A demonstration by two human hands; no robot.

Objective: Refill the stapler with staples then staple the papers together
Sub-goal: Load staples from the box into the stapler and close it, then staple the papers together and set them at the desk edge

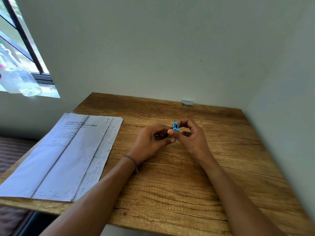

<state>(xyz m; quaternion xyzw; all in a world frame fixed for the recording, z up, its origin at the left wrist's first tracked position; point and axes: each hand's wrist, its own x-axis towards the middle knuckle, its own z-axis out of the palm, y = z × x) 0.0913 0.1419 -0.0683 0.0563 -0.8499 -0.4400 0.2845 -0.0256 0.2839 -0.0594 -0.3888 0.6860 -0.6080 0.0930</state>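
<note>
A small blue stapler [175, 127] is held above the middle of the wooden table [170, 184], its blue front end facing me. My left hand [151, 142] grips its rear part, which the fingers hide. My right hand [192, 135] pinches the front end from the right with thumb and fingertips. A stack of printed papers [68, 155] lies flat on the table's left side, apart from both hands. A strip of silver staples [187, 102] rests at the table's far edge against the wall.
A pale wall rises directly behind the table. A window [20, 48] with a clear bottle [25, 80] on its sill is at the upper left. A striped brown surface [10, 154] lies left of the table.
</note>
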